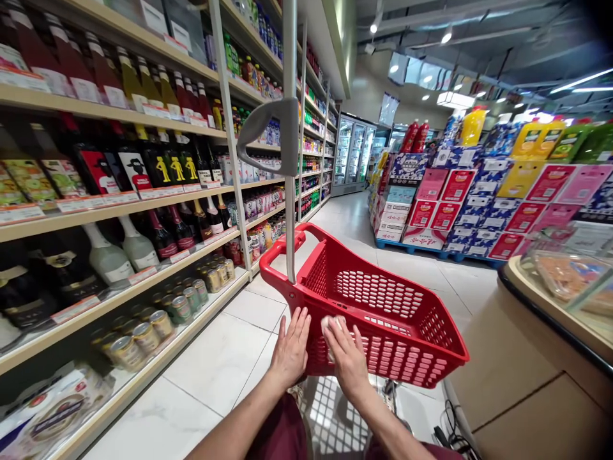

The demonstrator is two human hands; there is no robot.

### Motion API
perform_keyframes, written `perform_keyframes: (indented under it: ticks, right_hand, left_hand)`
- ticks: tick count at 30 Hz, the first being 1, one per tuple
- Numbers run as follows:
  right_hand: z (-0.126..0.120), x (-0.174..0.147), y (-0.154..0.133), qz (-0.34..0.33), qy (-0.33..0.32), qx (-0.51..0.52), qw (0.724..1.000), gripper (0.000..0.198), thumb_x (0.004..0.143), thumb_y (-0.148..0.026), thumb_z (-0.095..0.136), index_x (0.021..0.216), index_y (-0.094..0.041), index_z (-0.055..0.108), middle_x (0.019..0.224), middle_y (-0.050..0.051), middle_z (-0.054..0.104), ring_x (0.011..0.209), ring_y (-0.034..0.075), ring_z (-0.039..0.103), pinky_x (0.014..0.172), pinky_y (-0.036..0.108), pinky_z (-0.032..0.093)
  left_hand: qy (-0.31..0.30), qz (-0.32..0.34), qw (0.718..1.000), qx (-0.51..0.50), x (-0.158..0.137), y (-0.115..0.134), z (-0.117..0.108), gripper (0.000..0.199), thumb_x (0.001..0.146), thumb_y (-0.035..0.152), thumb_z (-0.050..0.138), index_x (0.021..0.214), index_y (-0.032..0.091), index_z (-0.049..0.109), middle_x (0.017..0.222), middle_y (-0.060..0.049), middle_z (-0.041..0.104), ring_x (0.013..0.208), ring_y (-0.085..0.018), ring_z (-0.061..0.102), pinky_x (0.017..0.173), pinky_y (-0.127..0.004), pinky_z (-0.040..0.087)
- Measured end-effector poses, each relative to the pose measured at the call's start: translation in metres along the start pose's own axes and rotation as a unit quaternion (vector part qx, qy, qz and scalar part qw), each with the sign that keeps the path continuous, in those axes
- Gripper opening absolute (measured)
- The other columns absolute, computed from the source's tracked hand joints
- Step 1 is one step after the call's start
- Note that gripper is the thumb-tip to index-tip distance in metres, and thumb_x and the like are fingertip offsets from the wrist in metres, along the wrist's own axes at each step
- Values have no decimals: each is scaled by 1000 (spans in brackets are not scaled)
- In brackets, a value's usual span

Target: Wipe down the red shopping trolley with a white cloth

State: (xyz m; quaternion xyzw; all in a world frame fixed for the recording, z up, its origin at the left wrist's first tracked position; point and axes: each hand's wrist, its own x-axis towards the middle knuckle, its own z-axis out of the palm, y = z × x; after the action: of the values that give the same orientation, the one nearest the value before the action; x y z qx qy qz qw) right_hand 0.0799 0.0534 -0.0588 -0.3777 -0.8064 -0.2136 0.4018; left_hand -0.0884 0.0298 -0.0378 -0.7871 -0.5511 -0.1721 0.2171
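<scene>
A red plastic shopping basket [383, 281] with perforated walls stands in front of me, its long grey handle [268, 137] pulled upright at the left end. My left hand [291, 350] lies flat with fingers stretched against the basket's near side, below the handle's base. Under the fingers of my right hand [348, 358] is a crumpled white cloth or tissue [327, 327], pressed against the same outer wall. Most of the cloth is hidden by the hand. Nothing shows inside the basket.
Shelves [115, 204] of bottles and cans run along the left. Stacked drink cartons [440, 204] stand beyond the basket, with glass-door fridges [353, 150] farther back. A counter [531, 345] is close on the right, with dark cables [453, 425] on the floor beside it.
</scene>
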Motion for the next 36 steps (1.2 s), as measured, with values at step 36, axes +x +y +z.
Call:
perform_keyframes:
  ticks: [36]
  right_hand:
    - [-5,3,44,181,28,-104,978,61,79,-2,26,136,-22,22,130,8,43,124,21,32,99,46,22]
  left_hand:
    - [93,-19,995,11,52,-13,-24,67,70,12,41,134,9,22,141,-11,24,131,-23,13,106,-45,11]
